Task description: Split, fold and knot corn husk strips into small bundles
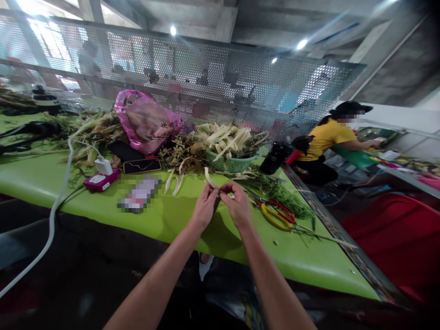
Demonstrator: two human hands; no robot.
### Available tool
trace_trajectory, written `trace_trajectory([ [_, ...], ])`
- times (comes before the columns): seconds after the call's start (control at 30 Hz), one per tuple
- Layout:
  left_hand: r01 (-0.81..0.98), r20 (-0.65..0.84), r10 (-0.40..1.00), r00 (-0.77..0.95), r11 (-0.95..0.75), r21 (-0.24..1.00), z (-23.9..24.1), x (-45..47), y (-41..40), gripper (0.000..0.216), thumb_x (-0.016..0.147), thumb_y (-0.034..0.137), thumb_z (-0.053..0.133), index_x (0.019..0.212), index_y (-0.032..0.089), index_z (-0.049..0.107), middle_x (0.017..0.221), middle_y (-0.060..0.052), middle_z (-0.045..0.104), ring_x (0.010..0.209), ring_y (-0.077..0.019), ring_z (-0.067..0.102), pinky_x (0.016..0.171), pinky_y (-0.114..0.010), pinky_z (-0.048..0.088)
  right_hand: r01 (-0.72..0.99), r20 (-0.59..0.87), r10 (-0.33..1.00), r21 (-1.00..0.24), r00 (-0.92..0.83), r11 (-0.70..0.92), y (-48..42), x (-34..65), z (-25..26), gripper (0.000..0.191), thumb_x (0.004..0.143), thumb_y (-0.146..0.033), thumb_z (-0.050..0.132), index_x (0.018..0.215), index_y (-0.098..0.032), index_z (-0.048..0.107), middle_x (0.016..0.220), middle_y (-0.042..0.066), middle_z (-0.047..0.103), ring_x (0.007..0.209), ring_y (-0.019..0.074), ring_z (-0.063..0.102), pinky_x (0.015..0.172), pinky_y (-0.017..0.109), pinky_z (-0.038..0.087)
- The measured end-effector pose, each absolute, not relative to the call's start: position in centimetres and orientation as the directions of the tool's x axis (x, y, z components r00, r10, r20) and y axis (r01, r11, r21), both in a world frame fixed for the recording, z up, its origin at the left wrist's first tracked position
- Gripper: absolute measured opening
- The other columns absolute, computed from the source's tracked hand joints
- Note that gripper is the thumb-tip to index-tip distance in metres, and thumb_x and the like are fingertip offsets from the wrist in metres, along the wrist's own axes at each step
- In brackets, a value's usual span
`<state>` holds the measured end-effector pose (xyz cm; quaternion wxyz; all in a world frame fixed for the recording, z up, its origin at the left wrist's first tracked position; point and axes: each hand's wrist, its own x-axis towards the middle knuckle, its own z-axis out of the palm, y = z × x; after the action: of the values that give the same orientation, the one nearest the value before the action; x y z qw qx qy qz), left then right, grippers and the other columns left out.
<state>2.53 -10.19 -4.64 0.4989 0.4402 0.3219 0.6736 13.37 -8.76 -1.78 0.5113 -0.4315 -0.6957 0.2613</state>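
Big perforated metal screen (pixel 206 68) ran behind a bright green table (pixel 309 256). On that, a pink plastic bag (pixel 132 130) slumped, contents kinda murky, near a smaller green basket (pixel 230 164) heaped with pale husks (pixel 227 137). Left hand (pixel 206 204) and right hand (pixel 238 204) both pinched a pale strip (pixel 209 178), in front of the basket.

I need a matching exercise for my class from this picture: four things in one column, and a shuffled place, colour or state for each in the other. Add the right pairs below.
Things
1. Husk strip
2. Scissors
3. Plastic bag
4. Basket

Descriptions
A. Pinkish purple
B. Heaped with pale husks
C. Pinched where the left hand and right hand meet
D. One handle red, the other yellow

Right pairs: 1-C, 2-D, 3-A, 4-B
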Motion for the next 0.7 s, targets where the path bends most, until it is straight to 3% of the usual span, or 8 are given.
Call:
trace_trajectory([
  [0.33, -0.415, 0.203, 0.942, -0.269, -0.303, 0.858, -4.7, 2.0, -10.2, 0.014, 0.085, 0.036, 0.053, 0.085, 0.023, 0.051, 0.081, 0.002, 0.046, 0.073, -0.0102, 0.044, 0.073, -0.018, 0.039, 0.274, 0.413, 0.905, -0.863, -0.102, 0.425, -8.9, 13.0, -1.7, 0.005, 0.066, -0.023, 0.057, 0.07, -0.02, 0.056, 0.067, -0.001, 0.054, 0.066, 0.0169, 0.049, 0.063, 0.03, 0.039],
  [0.57, -0.438, 0.11, 0.991, -0.072, -0.13, 0.89, -4.3, 1.6, -10.5, 0.03, 0.074, 0.046, 0.066, 0.084, 0.019, 0.058, 0.081, 0.0, 0.057, 0.08, -0.0127, 0.052, 0.079, -0.024, 0.041, 0.371, 0.493, 0.85, -0.766, -0.186, 0.525, -8.7, 14.4, -1.3, 0.012, 0.074, -0.031, 0.063, 0.081, -0.021, 0.064, 0.082, 0.003, 0.061, 0.083, 0.0214, 0.055, 0.078, 0.036, 0.043],
  [0.7, -0.435, 0.082, 0.997, 0.016, -0.067, 0.898, -4.2, 1.7, -10.6, 0.032, 0.072, 0.047, 0.067, 0.08, 0.016, 0.062, 0.074, -0.001, 0.06, 0.075, -0.0131, 0.053, 0.076, -0.024, 0.041, 0.376, 0.581, 0.802, -0.718, -0.141, 0.586, -8.8, 15.1, -1.4, 0.019, 0.076, -0.03, 0.065, 0.093, -0.022, 0.065, 0.097, 0.005, 0.061, 0.095, 0.0229, 0.054, 0.087, 0.039, 0.042],
])
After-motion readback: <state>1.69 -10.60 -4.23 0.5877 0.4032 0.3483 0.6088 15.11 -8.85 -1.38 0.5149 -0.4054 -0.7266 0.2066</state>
